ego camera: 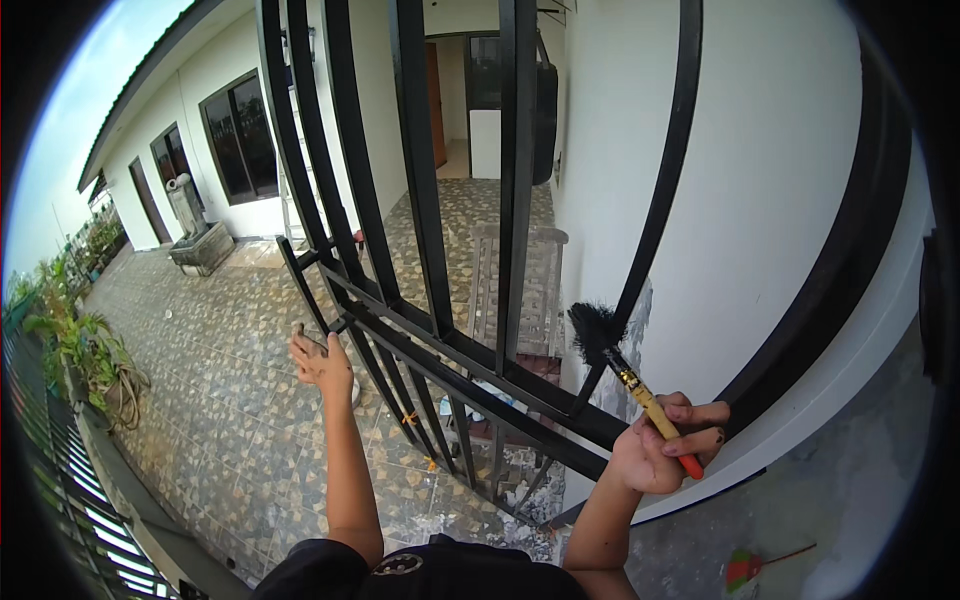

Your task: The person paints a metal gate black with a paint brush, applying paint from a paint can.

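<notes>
A black metal gate (480, 367) with upright bars and paired cross rails stands before me. In my right hand (667, 446) is a paintbrush (646, 401) with a yellowish, paint-marked handle and an orange end. Its splayed black bristles lie in front of or against a slanting bar near the white wall; contact cannot be told. My left hand (322, 360) is raised beside the gate's handle-like side bar (304, 289), fingers apart, with dark smudges on the skin. Whether it touches the metal is unclear.
Behind the gate are a slatted wooden bench (517, 292) and a white wall (750, 187). A ladder (289, 180) leans by the house. At left are a stone fountain (199, 240), potted plants (82, 330) and a railing (90, 495). White debris (525, 495) lies under the gate.
</notes>
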Demonstrator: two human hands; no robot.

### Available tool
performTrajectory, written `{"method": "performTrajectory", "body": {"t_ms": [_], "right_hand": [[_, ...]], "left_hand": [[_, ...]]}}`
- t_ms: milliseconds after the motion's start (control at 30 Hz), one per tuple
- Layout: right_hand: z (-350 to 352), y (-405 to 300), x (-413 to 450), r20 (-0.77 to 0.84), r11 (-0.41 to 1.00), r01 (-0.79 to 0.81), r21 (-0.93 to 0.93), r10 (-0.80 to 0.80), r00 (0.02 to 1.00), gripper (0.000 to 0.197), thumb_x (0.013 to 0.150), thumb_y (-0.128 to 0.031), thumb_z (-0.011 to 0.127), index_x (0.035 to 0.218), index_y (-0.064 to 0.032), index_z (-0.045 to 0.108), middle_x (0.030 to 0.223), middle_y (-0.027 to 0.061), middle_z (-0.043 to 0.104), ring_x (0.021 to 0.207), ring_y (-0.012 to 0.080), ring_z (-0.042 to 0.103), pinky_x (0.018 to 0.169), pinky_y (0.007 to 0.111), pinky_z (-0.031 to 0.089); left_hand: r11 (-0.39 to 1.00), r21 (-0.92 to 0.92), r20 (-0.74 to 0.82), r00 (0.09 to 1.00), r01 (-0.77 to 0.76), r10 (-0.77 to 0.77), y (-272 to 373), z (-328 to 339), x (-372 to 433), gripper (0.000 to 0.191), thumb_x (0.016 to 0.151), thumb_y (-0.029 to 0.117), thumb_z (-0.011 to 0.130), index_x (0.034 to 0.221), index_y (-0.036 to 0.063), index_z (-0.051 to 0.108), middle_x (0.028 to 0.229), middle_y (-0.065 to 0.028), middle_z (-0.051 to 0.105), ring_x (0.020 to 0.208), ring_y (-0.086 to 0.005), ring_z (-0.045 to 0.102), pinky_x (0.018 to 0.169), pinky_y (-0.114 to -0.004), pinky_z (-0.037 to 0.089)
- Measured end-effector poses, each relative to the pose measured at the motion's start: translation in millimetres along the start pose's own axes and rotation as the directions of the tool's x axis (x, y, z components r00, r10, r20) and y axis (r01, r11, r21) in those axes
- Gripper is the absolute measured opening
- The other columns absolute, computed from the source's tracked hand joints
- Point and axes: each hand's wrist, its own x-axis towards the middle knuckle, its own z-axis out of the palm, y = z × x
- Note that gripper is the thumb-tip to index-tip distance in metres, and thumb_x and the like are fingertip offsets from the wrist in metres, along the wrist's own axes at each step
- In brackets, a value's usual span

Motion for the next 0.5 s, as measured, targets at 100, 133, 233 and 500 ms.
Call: {"method": "performTrajectory", "body": {"t_ms": [100,133,233,500], "right_hand": [[-1.7,19.0,1.4,0.025,0.981,-0.072,0.182,0.069,0.997,0.022,0.06,0.009,0.05,0.07,-0.0091,0.043,0.083,0.0096,0.041,0.048,0.0162,0.044,0.045,0.026,0.046],[-5.0,25.8,3.4,0.035,0.948,-0.125,0.293,0.12,0.992,0.021,0.059,0.008,0.047,0.069,-0.0094,0.042,0.084,0.0095,0.04,0.044,0.0163,0.041,0.041,0.023,0.044],[-28.8,52.5,0.1,0.071,0.877,-0.23,0.422,0.221,0.973,0.021,0.061,0.006,0.049,0.07,-0.0106,0.04,0.084,0.0073,0.039,0.051,0.0169,0.043,0.041,0.021,0.042],[-28.9,59.3,-4.1,0.22,0.756,-0.424,0.498,0.363,0.905,0.02,0.061,0.002,0.053,0.07,-0.0124,0.042,0.081,0.0055,0.04,0.048,0.0153,0.04,0.039,0.02,0.036]], "left_hand": [[0.976,0.107,0.071,0.978,0.189,-0.197,-43.8,3.2,-0.6,0.059,0.086,0.036,0.055,0.134,0.0028,0.047,0.142,-0.0194,0.041,0.129,-0.0351,0.038,0.105,-0.051,0.018],[0.98,0.042,0.116,0.974,0.192,-0.196,-53.4,4.9,-6.3,0.055,0.086,0.037,0.056,0.13,0.0044,0.05,0.138,-0.0175,0.046,0.126,-0.0332,0.043,0.105,-0.05,0.018],[0.96,-0.072,0.336,0.913,0.271,-0.233,-58.1,16.1,-37.2,0.044,0.085,0.037,0.056,0.12,0.0093,0.058,0.124,-0.012,0.06,0.117,-0.0292,0.053,0.105,-0.049,0.017],[0.933,0.03,0.629,0.719,0.358,-0.296,-87.5,51.8,-111.6,0.042,0.084,0.038,0.058,0.115,0.0098,0.061,0.11,-0.0092,0.065,0.109,-0.0262,0.057,0.102,-0.044,0.021]]}}
